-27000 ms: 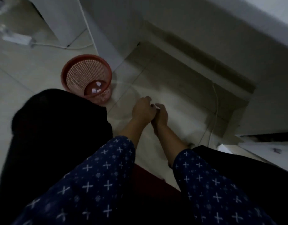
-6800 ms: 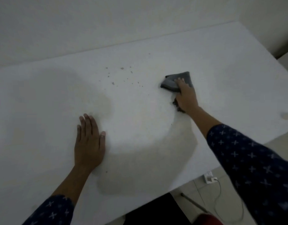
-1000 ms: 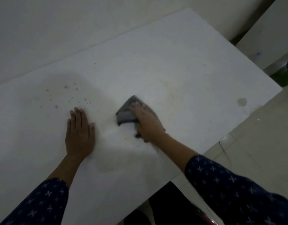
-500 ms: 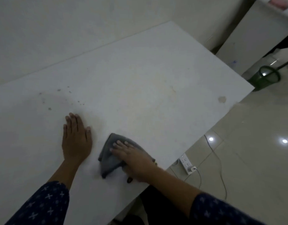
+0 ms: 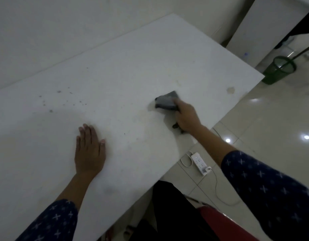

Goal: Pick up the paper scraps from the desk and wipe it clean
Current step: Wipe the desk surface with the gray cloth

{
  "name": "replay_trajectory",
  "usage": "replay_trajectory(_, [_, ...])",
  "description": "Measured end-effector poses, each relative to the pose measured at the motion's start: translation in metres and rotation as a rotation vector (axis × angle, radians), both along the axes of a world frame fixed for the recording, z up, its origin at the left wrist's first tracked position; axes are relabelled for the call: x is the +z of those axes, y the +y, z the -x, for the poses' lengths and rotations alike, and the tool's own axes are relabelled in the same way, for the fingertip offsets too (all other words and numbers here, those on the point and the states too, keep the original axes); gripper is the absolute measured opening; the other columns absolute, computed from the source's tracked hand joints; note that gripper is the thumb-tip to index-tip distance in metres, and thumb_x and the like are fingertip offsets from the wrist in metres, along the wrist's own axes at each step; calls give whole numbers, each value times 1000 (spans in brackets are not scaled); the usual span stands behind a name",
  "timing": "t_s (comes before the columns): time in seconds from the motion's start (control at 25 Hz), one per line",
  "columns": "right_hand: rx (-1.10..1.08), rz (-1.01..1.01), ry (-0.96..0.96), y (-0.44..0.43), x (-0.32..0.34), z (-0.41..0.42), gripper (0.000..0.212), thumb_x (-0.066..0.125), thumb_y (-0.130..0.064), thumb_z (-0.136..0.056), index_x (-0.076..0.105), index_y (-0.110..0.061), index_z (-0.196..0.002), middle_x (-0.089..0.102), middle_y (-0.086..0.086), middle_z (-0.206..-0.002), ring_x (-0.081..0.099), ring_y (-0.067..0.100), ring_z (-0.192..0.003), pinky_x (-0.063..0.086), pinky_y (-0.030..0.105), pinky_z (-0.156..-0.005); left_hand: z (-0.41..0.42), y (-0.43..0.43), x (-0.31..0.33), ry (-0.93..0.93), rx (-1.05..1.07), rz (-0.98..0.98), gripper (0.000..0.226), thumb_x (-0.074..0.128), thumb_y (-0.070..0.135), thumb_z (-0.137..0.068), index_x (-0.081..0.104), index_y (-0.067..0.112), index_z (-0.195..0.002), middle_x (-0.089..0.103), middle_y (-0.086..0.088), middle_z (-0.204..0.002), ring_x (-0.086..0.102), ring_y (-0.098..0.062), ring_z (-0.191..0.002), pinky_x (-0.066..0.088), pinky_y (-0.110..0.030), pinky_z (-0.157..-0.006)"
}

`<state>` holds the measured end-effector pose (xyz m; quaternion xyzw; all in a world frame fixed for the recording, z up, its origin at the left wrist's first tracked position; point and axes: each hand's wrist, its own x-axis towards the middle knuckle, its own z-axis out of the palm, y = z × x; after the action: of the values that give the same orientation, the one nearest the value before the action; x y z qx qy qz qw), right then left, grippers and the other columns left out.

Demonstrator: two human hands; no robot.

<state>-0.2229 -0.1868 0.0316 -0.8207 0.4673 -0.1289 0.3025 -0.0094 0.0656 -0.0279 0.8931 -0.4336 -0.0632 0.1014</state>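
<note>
Head view, dim light.

Desk (image 5: 132,54): white top, runs from lower left to a far right corner, back edge along a pale wall.

Left hand (image 5: 90,150): flat on the desk, palm down, fingers straight and close together, thumb out to the side. It holds nothing. It sits near the front edge.

Right hand (image 5: 186,117): lies on top of a grey cloth (image 5: 166,102) and presses it to the desk, fingers stretched forward over it. Motion blur here; finger detail is unclear. The cloth is bunched, most of it ahead of the fingertips, a dark end showing under the heel of the hand. The cloth is on the right part of the desk, well apart from the left hand.

Dark specks (image 5: 63,100): scattered on the desk, far left of the cloth, beyond the left hand.

Round stain (image 5: 230,90): near the desk's right edge, right of the cloth.

Floor: white power strip (image 5: 200,163) with cable, just off the front edge. Green basket (image 5: 279,69) past the desk's right corner.

Both sleeves (image 5: 265,185): dark blue with white crosses.
</note>
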Motion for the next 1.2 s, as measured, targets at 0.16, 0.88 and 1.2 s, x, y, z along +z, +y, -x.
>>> replay_trajectory(0.16, [653, -5, 46, 141, -23, -3, 65, 50, -7, -84, 31, -18, -145, 25, 8, -155, 16, 18, -145, 9, 27, -120, 1, -5, 3, 33, 21, 12, 71, 15, 40, -92, 14, -8, -144, 13, -26, -152, 10, -38, -143, 10, -48, -116])
replay_trajectory(0.88, [1014, 2, 24, -13, -33, -19, 59, 53, -1, -80, 45, -7, -138, 40, 10, -148, 27, 19, -142, 10, 27, -119, -25, -180, 8, 94, -179, 141, 68, 14, 39, -92, 8, -1, -146, -1, -13, -156, -8, -17, -142, -8, -29, -115])
replay_trajectory(1.2, [228, 42, 36, -213, -23, -49, 65, 34, -15, -75, 42, -12, -139, 37, 10, -150, 30, 24, -141, 21, 33, -118, -42, -189, -1, -24, -129, 96, 67, 15, 41, -95, 9, 0, -147, 6, -13, -155, 6, -21, -144, -6, -23, -117])
